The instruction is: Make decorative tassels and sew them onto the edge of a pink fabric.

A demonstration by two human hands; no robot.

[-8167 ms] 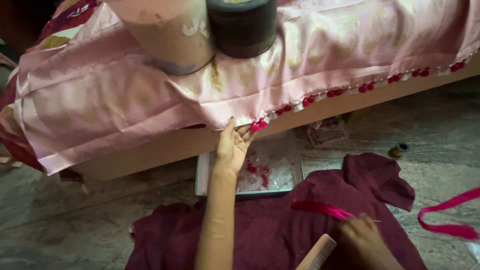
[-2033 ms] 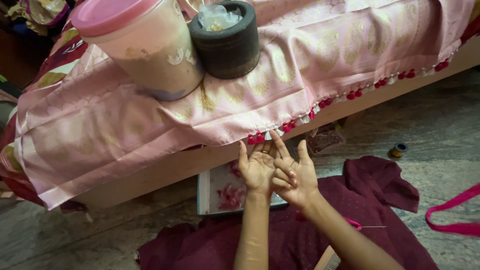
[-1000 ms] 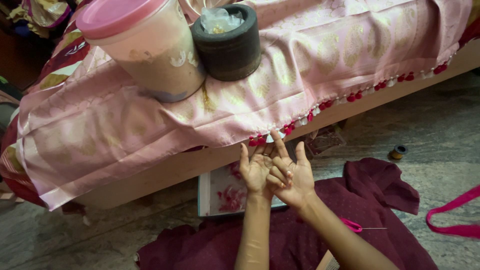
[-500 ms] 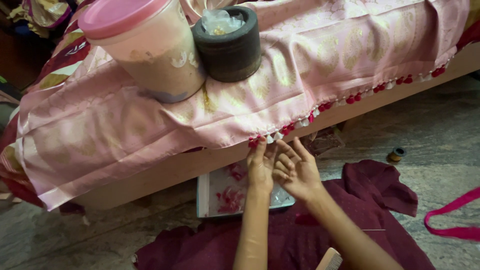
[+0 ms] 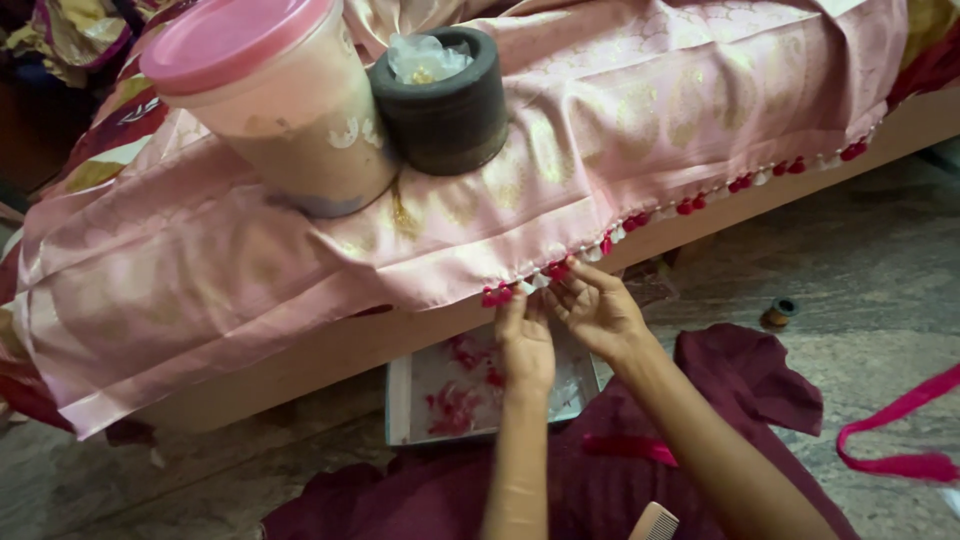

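At the hanging edge of the pink patterned cloth (image 5: 620,110), just above a shallow white tray (image 5: 400,395) of red scraps: left hand (image 5: 525,340) and right hand (image 5: 598,310) side by side, fingertips pinching at the row of red tassels (image 5: 552,270) along the hem, whether thread sits between them too small to tell. Up the cloth from the tassels, a pink-lidded tub (image 5: 270,110) and a dark round pot (image 5: 440,95) standing as weights; likely risk a hard tug dragging cloth and both containers over the edge, or a half-made tassel pulling loose.
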